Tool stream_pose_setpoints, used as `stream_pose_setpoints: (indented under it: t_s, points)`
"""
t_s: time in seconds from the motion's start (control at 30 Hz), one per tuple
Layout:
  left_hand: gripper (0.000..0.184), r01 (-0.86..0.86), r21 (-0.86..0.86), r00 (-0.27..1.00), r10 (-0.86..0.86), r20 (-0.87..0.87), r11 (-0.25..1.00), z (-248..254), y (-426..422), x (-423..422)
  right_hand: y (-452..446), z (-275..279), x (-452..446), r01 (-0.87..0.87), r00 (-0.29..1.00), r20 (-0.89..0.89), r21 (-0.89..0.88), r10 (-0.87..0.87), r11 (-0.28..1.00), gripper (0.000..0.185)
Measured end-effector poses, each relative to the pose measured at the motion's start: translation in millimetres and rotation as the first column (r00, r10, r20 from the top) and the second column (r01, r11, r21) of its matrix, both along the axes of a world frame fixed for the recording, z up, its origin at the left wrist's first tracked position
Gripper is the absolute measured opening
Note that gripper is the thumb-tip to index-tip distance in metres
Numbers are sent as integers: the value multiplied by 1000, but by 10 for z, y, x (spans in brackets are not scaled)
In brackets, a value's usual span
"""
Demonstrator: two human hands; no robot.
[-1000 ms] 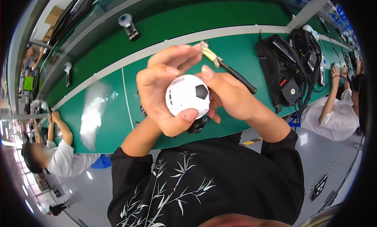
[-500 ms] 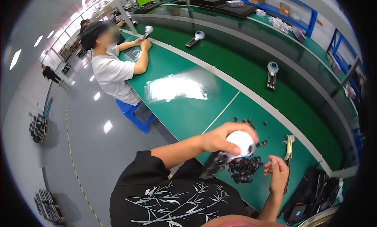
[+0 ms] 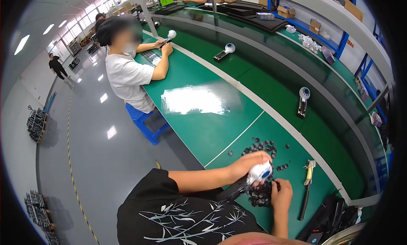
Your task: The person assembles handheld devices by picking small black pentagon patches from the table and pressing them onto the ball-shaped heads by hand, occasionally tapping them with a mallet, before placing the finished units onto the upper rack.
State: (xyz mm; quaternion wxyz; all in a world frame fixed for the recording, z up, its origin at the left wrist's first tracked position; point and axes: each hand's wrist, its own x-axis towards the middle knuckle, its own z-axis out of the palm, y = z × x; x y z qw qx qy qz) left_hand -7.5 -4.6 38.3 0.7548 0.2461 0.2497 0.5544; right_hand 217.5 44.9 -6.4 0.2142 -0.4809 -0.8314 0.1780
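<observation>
A white ball-shaped piece with a blue mark [image 3: 265,174] and a dark strip-like part hanging from it is gripped in my left hand [image 3: 246,166], above the green table. Close beside it, my right hand [image 3: 281,193] has its fingers pinched at the edge of a pile of small black pieces [image 3: 259,195]; what they hold is too small to make out. More black pieces [image 3: 267,147] lie scattered beyond my left hand. To the right of my right hand rests a hammer [image 3: 304,194] with yellow wrapping near its head.
Clear plastic sheets [image 3: 199,100] lie on the table [image 3: 190,135]. A co-worker in white [image 3: 127,71] sits at the far left on a blue stool [image 3: 146,122]. White-headed devices [image 3: 304,96] stand on the belt. A black bag [image 3: 324,217] is at lower right.
The view has swung left. The ball, earlier between both hands with a black patch showing, is now in my left hand with its blue mark showing. My right hand has moved to the black pile and closed.
</observation>
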Motion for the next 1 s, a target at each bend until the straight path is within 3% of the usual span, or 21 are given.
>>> stream_pose_setpoints:
  t_s: [0.1,0.17,0.27,0.33,0.37,0.43,0.5,0.57,0.6,0.67,0.7,0.8,0.93,1.0]
  points:
    - [29,-192,-211,973,214,85,959,-87,192,-16,17,38,-39,-24,985,-169,35,30,999,16]
    - [29,-250,-171,963,263,57,953,-106,199,179,42,86,-39,8,980,-199,-21,-12,1000,15]
    - [32,-145,-174,988,153,35,974,-150,97,505,81,170,20,118,950,-262,-206,-171,971,11]
    - [36,-86,-118,985,102,140,989,-254,51,573,118,80,85,93,845,-443,-428,-299,899,13]
    - [36,-73,-119,985,90,146,990,-314,69,542,136,87,91,108,844,-438,-428,-310,897,13]
    - [42,-113,28,994,113,12,993,-385,57,444,143,157,114,-66,706,-593,-599,-387,798,16]
    - [38,-195,13,976,196,-93,981,-401,97,412,139,196,104,-178,563,-658,-688,-500,704,18]
    - [31,-202,-170,979,196,-50,965,-384,165,383,134,276,94,-329,426,-720,-687,-548,648,20]
    - [28,-159,-171,984,142,-110,972,-393,200,338,123,301,92,-381,372,-731,-682,-572,624,21]
    - [35,-111,-150,989,95,-111,982,-317,238,350,81,392,106,-401,342,-717,-696,-607,596,22]
    - [43,-23,-177,1000,25,6,984,-383,272,375,84,387,167,-465,362,-736,-675,-573,573,20]
    - [43,106,-204,994,-105,17,973,-358,241,427,2,536,113,-435,388,-715,-699,-582,568,19]
    - [40,-89,-237,971,32,-236,967,-243,184,533,-72,575,64,-466,402,-781,-624,-478,627,20]
    - [40,-100,-243,966,36,-254,965,-232,171,535,-104,595,58,-447,389,-774,-633,-499,632,20]
